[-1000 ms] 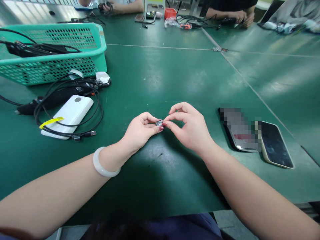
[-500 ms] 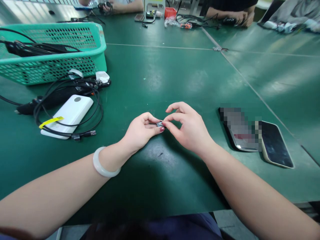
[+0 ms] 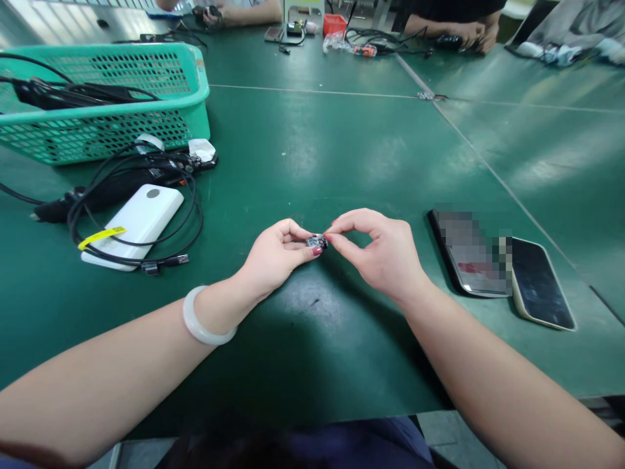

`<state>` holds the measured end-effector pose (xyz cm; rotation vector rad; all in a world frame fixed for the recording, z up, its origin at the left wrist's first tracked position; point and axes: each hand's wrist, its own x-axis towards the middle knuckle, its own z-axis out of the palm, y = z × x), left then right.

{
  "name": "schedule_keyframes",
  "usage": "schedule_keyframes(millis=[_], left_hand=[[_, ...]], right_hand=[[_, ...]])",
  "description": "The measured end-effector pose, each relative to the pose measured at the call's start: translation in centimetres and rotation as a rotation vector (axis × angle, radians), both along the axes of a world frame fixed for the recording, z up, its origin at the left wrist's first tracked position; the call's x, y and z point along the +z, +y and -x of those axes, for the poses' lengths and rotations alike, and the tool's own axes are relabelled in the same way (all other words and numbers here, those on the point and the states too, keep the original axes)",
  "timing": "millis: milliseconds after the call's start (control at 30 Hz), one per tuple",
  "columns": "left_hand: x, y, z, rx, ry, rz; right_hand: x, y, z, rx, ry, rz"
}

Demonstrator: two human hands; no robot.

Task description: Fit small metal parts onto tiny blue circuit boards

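Near the middle of the green table (image 3: pixel 312 176), my left hand (image 3: pixel 276 257) pinches a small, dark and silvery part (image 3: pixel 316 241) between thumb and fingers. It looks like a tiny circuit board or metal piece, too small to name for sure. My right hand (image 3: pixel 378 251) comes in from the right with thumb and index fingertips pressed together at the part's right edge. Whether those fingertips grip the part itself or something smaller on it is hidden. A pale bangle (image 3: pixel 205 317) circles my left wrist.
Left of my hands lie a white power bank (image 3: pixel 134 228) and a looped black cable (image 3: pixel 199 218). Behind them stands a green plastic basket (image 3: pixel 195 107) holding black gear. Two phones, one black (image 3: pixel 471 254) and one pale-edged (image 3: pixel 541 283), lie at right. Other people's hands (image 3: pixel 471 36) work across the table.
My right hand has shifted slightly right, and its index finger and thumb have closed together at the part's edge. More of the part shows now. My left hand stays almost still.
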<state>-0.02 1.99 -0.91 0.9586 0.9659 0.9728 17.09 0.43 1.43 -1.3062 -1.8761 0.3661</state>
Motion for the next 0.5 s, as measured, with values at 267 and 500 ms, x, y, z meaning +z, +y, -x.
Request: schedule_keyframes(millis=[267, 500], left_hand=[[-0.05, -0.04, -0.03, 0.005, 0.005, -0.002], [-0.2, -0.01, 0.04, 0.001, 0.001, -0.004]], right_hand=[[-0.49, 0.19, 0.0, -0.015, -0.233, -0.194], [-0.76, 0.21, 0.06, 0.041, -0.358, -0.193]])
